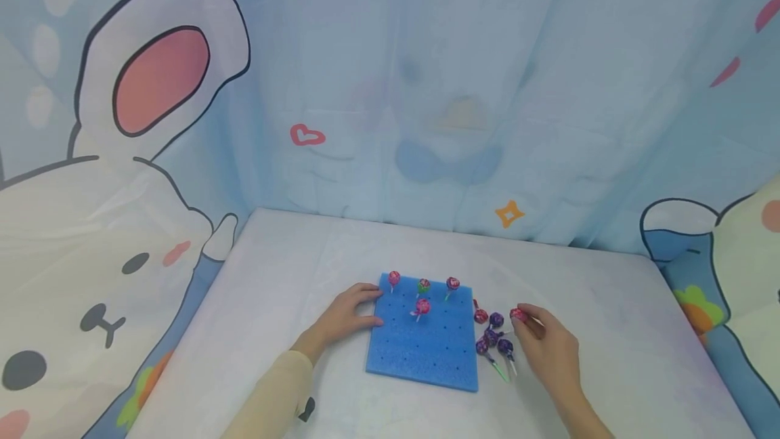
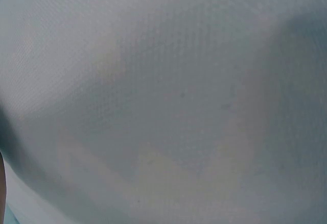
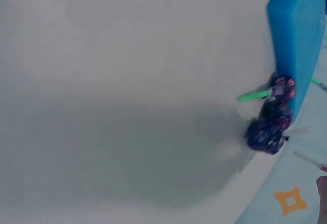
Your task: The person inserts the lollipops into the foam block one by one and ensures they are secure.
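Observation:
A blue foam board [image 1: 420, 351] with rows of small holes lies on the table. Several wrapped lollipops stand upright in it toward the far side, among them a pink lollipop [image 1: 422, 305] and a red lollipop [image 1: 452, 284]. My left hand [image 1: 344, 316] rests against the board's left edge, thumb and fingers spread. To the right, my right hand [image 1: 551, 344] pinches a red lollipop [image 1: 517, 314] by its wrapped head; its white stick [image 3: 307, 159] shows in the right wrist view. Between this hand and the board lie loose purple lollipops [image 1: 505, 347] and one red lollipop [image 1: 481, 316].
The white-covered table [image 1: 292, 249] meets a light blue cartoon curtain [image 1: 365, 87] at the back and sides. A green lollipop stick [image 3: 253, 96] points away from the pile beside the board. Only blurred pale cloth fills most of the left wrist view.

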A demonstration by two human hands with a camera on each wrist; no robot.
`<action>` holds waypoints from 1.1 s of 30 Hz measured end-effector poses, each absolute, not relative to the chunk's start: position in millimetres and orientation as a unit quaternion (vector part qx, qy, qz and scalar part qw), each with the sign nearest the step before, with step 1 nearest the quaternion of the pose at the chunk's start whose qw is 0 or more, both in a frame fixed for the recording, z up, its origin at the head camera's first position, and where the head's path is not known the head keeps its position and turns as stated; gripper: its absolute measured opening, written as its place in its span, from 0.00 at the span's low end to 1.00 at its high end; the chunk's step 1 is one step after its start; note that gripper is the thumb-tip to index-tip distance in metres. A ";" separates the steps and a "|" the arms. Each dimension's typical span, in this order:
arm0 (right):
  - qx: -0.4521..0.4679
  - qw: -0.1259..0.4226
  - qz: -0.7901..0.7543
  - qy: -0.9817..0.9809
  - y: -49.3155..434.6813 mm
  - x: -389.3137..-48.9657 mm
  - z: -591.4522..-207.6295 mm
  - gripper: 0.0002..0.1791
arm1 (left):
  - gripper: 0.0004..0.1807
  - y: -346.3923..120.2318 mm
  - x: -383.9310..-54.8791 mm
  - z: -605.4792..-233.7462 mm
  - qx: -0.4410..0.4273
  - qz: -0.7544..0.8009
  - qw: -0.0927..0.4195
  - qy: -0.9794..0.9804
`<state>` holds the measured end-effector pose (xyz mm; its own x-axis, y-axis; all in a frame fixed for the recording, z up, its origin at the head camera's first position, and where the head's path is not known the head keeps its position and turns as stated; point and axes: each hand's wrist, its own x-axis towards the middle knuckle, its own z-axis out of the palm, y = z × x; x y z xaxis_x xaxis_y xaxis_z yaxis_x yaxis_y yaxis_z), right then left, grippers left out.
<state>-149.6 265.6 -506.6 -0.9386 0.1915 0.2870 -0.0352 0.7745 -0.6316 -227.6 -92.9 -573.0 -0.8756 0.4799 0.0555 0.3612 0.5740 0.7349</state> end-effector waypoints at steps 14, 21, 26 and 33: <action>-0.040 0.114 0.495 -0.860 222.4 -161.7 -493.3 0.17 | 0.34 -93.4 -226.9 -574.2 0.229 0.401 0.081 0.883; -0.059 0.080 0.530 -0.842 211.1 -167.5 -496.5 0.18 | 0.34 -93.2 -228.1 -574.3 0.235 0.401 0.076 0.882; -0.063 0.066 0.555 -0.827 206.2 -169.3 -501.9 0.18 | 0.33 -93.1 -227.6 -573.2 0.236 0.401 0.076 0.882; -0.078 0.043 0.577 -0.812 200.0 -170.3 -508.8 0.19 | 0.33 -93.5 -227.0 -572.3 0.235 0.400 0.077 0.883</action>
